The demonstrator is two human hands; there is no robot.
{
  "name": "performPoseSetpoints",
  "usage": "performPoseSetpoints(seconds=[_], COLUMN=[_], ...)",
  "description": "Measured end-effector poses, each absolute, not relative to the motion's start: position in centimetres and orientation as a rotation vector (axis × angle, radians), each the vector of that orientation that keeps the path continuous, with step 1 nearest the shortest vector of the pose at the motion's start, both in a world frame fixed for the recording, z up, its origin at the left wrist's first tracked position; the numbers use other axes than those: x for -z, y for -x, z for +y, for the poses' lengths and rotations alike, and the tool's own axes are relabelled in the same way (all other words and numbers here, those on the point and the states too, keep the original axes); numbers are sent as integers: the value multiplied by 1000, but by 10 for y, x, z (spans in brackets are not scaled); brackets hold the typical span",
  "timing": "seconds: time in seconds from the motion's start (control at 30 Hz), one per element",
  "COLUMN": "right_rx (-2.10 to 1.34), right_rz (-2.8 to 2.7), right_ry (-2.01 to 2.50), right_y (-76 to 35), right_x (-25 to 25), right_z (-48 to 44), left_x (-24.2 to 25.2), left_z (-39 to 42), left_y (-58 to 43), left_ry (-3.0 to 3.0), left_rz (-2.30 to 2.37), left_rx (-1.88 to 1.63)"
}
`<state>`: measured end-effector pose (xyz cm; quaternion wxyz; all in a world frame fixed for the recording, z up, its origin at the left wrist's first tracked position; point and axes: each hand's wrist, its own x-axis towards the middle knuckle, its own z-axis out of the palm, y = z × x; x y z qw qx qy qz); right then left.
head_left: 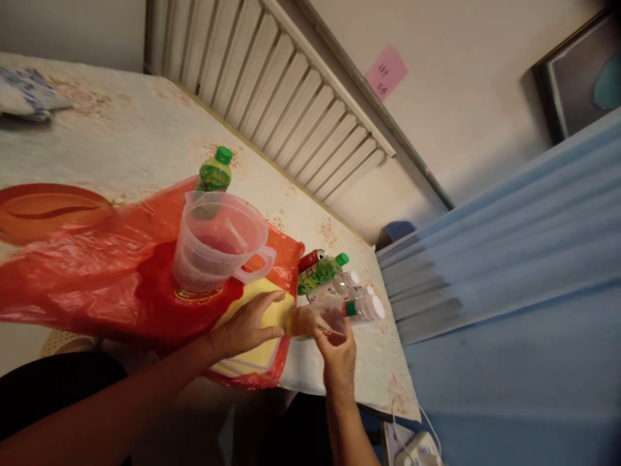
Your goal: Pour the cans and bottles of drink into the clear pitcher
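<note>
My right hand (338, 357) is wrapped round the middle of a clear plastic bottle (303, 321) with a white cap, a green band at the neck and amber liquid at its base end. My left hand (250, 325) has thumb and fingers apart at the bottle's base; whether it touches the base I cannot tell. Beneath this hand lies a yellow cloth or pad (257, 358). Beyond it a translucent plastic measuring jug (194, 252) stands on a red plastic bag (145, 278), its handle towards my hands.
A green-capped bottle (218, 173) stands behind the jug. Past my right hand are another green bottle (315, 277), a red can (309, 260) and several clear bottles. An orange-brown plate (48, 207) is at left. A radiator (272, 84) and blue curtain (509, 291) border the table.
</note>
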<state>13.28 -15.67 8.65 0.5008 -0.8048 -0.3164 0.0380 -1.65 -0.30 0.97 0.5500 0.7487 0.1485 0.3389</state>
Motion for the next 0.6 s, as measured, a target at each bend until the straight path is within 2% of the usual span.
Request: performPoseSetpoints(seconds=[0.3,0.6], right_rx=[70,163], right_rz=[-525,-473], right_ry=[2001,2019], right_y=[-223,-284], right_x=[-74,-38], right_z=[-214,-212], left_x=[-13,-10], left_z=[-3,-2], left_y=[14,10], left_ry=[-1725,-1710], left_rz=[357,364], left_rx=[-675,-639])
